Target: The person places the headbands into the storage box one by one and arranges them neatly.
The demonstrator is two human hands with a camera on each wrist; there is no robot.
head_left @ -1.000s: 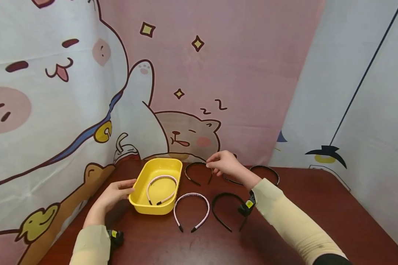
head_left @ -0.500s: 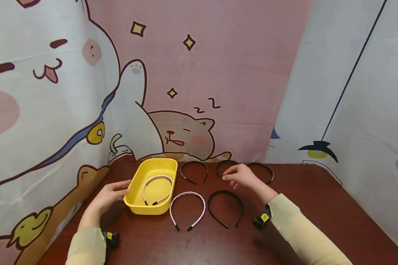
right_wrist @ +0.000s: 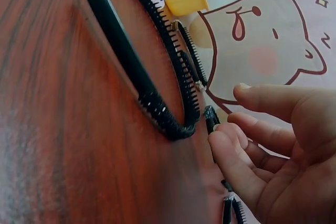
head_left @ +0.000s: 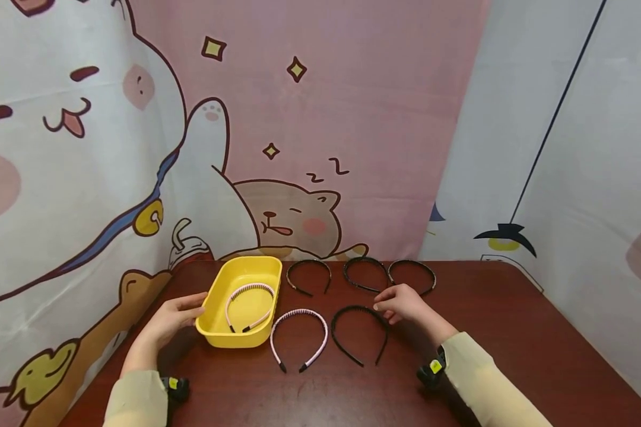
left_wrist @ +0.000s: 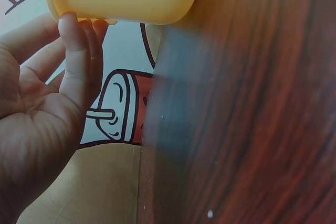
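Over on the pink cloth (head_left: 363, 89) hanging behind the table (head_left: 513, 332), I can read two dark letters above the drawn sleeping animal (head_left: 294, 216): a small Z (head_left: 314, 178) and, higher to its right, a larger Z (head_left: 339, 166).

Yellow tray (head_left: 235, 340) | pale-pink headbands (head_left: 299, 312) | black headbands (head_left: 359, 307) | red-brown wood-grained table (head_left: 299, 403)

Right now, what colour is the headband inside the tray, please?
The headband is pink with black tips, clearest in the head view.
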